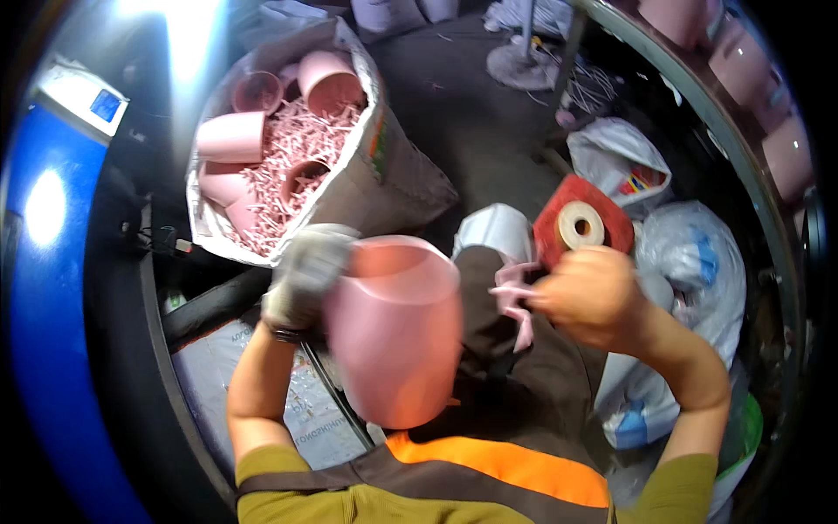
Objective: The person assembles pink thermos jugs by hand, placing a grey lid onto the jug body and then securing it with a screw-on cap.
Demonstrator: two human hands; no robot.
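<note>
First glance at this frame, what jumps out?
The big pink plastic pot, dead centre, gripped at its rim by the gloved left hand. To its right, the bare right hand pinches a pink plastic scrap. Upper left, an open sack holds more pink pots and trimmings.

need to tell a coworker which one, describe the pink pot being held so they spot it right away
Below the big open sack of pink pots and scrap, find the gloved left hand. It grips the rim of a large pink pot, the only one held in the air, not lying in the sack.
</note>
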